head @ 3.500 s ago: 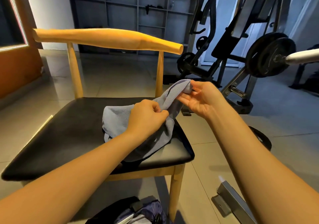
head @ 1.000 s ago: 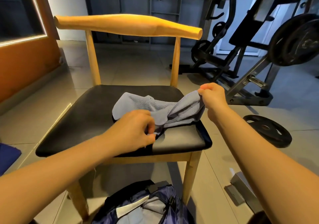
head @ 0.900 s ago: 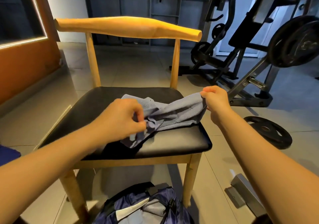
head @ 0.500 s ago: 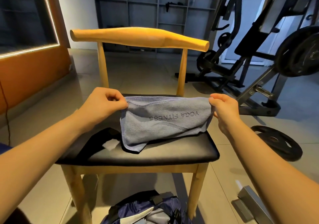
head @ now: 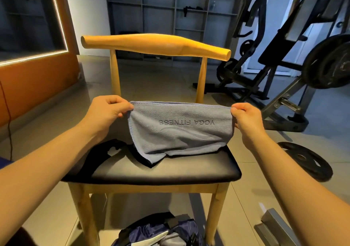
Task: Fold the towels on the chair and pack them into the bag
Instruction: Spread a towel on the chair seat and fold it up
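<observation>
Above the black padded seat of the light wooden chair (head: 155, 45), the left hand (head: 108, 111) pinches one upper corner of the grey-blue terry towel (head: 180, 132) between thumb and curled fingers, and the right hand (head: 246, 117) pinches the other upper corner the same way, so that the top hem runs taut and nearly level between them, in front of the chair's two back posts. The towel hangs from that hem as a wide band with the words YOGA FITNESS across it (they read upside down from this side), and its lower edge rests on the seat, one corner drooping toward the seat's front edge. A black piece of cloth (head: 98, 156) lies on the seat to the left of the towel and partly under it; what it is I cannot tell. On the floor just before the chair's front legs sits the dark blue bag (head: 157, 234), pale fabric showing at its top, cut off by the lower edge of view. To the right of the chair a black round weight plate (head: 306, 160) lies flat on the tiled floor, and farther back on that side stands a black steel weight machine (head: 274, 60) loaded with plates. Behind the chair's curved backrest a grey shelving unit (head: 161, 9) lines the wall, and to the chair's left stands an orange wall panel (head: 34, 82).
</observation>
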The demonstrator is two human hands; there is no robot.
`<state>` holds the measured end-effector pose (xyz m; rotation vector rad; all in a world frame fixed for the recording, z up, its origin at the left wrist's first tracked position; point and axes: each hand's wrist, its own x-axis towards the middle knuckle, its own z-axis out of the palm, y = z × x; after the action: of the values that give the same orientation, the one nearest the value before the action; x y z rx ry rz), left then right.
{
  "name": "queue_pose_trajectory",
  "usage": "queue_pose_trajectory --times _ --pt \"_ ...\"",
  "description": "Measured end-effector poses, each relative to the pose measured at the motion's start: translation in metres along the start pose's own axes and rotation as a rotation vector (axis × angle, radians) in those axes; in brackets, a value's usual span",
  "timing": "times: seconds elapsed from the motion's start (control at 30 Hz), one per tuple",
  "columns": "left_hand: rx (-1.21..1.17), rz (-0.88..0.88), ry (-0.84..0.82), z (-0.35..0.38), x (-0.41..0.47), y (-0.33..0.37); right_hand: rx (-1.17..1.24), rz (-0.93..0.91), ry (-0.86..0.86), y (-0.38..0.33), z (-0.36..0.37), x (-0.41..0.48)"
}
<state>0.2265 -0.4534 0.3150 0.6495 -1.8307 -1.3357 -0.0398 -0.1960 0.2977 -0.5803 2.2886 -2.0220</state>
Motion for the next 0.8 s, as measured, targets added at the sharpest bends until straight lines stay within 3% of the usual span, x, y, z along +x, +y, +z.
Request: queue_pose_trajectory --times 0.13,0.23,0.33,0.4,0.53,0.63,0.7,0.77,0.8 --pt "-0.043 -0.049 0.071 -0.014 0.013 -0.002 0.022 -0.075 -0.147 -0.018 -0.004 -0.009" --pt "-0.074 -0.047 0.148 -0.024 0.019 -0.001 -0.012 -0.113 -0.434 -0.036 -0.012 -0.019" --pt "-0.032 0.002 0.179 -0.033 0.027 -0.002 -0.208 -0.145 -0.678 -0.057 -0.019 -0.029" --pt "0.014 -0.003 0.159 -0.038 0.031 0.000 -0.299 -0.184 -0.655 -0.067 -0.020 -0.030" --pt "0.023 -0.027 0.110 -0.033 0.038 0.021 -0.442 -0.292 -0.334 -0.088 -0.015 -0.007" --pt "0.052 0.062 0.108 -0.036 0.053 0.059 -0.519 -0.411 -0.113 -0.124 0.000 0.015" --pt "0.049 0.160 0.179 -0.041 0.067 0.090 -0.441 -0.452 0.014 -0.156 0.011 0.020" --pt "0.010 0.223 0.263 -0.046 0.077 0.119 -0.206 -0.390 -0.087 -0.190 0.013 0.016" --pt "-0.004 0.230 0.281 -0.048 0.082 0.130 -0.068 -0.325 -0.264 -0.205 0.011 0.011"
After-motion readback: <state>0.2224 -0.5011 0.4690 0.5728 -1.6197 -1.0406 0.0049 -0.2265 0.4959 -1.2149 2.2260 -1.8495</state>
